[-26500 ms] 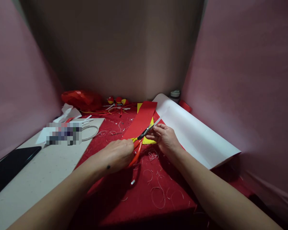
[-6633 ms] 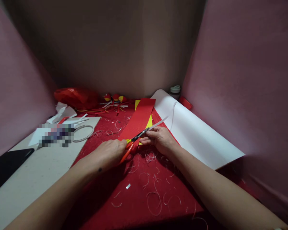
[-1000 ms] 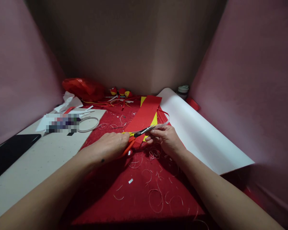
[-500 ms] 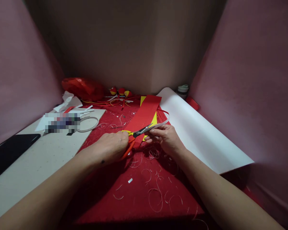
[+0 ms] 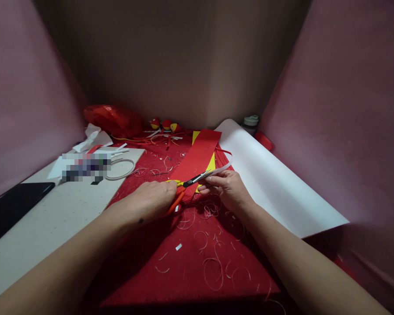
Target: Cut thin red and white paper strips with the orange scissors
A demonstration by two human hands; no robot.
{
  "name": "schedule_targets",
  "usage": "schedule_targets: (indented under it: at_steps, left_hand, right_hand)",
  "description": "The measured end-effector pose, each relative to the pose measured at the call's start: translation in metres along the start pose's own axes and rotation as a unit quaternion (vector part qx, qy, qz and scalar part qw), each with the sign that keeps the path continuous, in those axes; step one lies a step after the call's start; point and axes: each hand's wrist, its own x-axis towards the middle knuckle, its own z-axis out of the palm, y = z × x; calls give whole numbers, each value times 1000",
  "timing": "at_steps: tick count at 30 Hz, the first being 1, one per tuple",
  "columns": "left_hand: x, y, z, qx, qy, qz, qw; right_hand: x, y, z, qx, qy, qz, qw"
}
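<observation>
My left hand (image 5: 159, 197) grips a pair of scissors (image 5: 191, 181) with one orange and one yellow handle, the dark blades pointing right toward my other hand. A thin strip (image 5: 223, 165), red on one face and whitish on the other, is pinched in my right hand (image 5: 226, 186) and curls up and back in a loop. The scissor tips are at the strip beside my right fingertips; whether the blades bite into it is too small to tell. Under the scissors lies red corrugated paper (image 5: 200, 153) on a yellow sheet (image 5: 211, 165).
A white sheet (image 5: 269, 188) lies to the right, near a lidded cup (image 5: 250, 124). On the left sit a pale board (image 5: 75, 218) and a black flat object (image 5: 16, 210). Thin trimmings litter the red cloth (image 5: 190, 280). Behind are a red bag (image 5: 113, 120) and small red-yellow figures (image 5: 166, 125).
The scissor blades have closed slightly, their handles drawing closer together. Both hands stay in almost the same place, and the strip is still in my right fingers.
</observation>
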Motion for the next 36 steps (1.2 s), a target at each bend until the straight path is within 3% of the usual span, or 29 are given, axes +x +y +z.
schedule_targets:
  at_steps: [15, 25, 36]
  left_hand:
    - [-1, 5, -5, -1, -8, -2, 1000]
    - [3, -3, 3, 15, 16, 15, 1000]
    - [-1, 6, -9, 0, -4, 34, 999]
  right_hand:
    - [3, 1, -2, 22, 3, 19, 1000]
    - [2, 2, -4, 14, 12, 24, 1000]
    - [5, 1, -5, 15, 19, 18, 1000]
